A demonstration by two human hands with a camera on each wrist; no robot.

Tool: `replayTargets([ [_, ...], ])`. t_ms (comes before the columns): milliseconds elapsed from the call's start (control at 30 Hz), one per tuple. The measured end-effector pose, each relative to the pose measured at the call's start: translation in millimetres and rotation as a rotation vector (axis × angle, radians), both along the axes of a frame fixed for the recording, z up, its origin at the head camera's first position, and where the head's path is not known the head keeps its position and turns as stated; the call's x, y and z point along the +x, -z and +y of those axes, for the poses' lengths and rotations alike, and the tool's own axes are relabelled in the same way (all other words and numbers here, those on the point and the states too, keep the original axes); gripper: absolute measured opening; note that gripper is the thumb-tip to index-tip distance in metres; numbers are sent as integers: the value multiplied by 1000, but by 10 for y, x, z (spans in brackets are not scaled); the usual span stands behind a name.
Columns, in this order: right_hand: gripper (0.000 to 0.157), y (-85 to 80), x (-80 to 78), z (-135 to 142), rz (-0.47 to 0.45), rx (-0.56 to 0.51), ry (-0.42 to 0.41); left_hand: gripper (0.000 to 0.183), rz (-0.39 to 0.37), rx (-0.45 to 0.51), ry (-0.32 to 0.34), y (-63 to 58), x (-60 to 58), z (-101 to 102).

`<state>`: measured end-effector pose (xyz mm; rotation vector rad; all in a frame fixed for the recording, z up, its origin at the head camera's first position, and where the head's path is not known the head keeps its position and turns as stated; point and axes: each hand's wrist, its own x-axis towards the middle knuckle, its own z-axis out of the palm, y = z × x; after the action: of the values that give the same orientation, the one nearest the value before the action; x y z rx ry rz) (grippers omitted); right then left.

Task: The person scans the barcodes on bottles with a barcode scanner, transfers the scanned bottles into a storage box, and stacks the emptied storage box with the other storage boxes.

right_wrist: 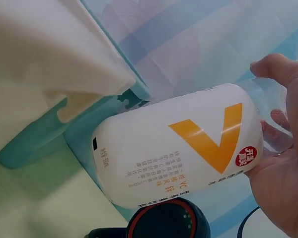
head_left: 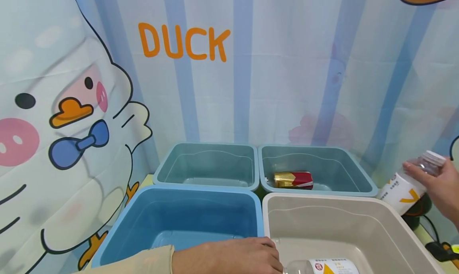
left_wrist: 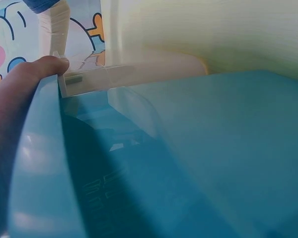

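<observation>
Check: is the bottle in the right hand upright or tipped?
Tipped: in the head view the bottle leans in the right hand, its white cap toward the upper right.

Rear-left bin [head_left: 208, 166]: open from above. Blue bin [head_left: 215, 210] too, but left hand [head_left: 233, 256] crosses near side. Beige bin [head_left: 322, 222]: free mid-floor, sideways bottle [head_left: 335, 267] at front. Rear-right bin [head_left: 340, 170] accessible (can [head_left: 293, 180] inside, left half). Right hand [head_left: 442, 186] plus tilted bottle [head_left: 401, 194] obstruct beige's right rim.

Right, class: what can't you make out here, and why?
Head view: lower side of the lying bottle, cut off by the bottom edge.
Right wrist view: cap of the held bottle, hidden by the right hand.
Right wrist view: lower part of the dark device, cut off by the bottom edge.
</observation>
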<state>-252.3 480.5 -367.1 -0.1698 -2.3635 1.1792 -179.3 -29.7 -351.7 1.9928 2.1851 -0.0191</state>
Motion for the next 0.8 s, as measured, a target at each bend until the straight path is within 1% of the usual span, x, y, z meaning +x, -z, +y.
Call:
replayTargets([
  [100, 36, 22, 1, 8, -24, -21, 3, 49, 8, 1, 4, 2, 4, 0],
  [167, 44, 38, -8, 12, -49, -33, 12, 49, 7, 3, 5, 4, 5, 0],
  [300, 77, 79, -17, 24, -108, -40, 40, 50, 8, 3, 16, 3, 3, 6],
  [333, 82, 90, -21, 25, -119, -36, 42, 49, 8, 3, 18, 3, 5, 6],
  [400, 87, 113, -27, 28, -133, -29, 39, 49, 13, 3, 23, 4, 9, 7],
  [633, 87, 200, -22, 47, -142, -21, 5, 49, 3, -2, 15, 7, 3, 14],
  [800, 89, 214, -9, 53, -157, -12, 9, 50, -4, -14, 0, 3, -3, 12],
])
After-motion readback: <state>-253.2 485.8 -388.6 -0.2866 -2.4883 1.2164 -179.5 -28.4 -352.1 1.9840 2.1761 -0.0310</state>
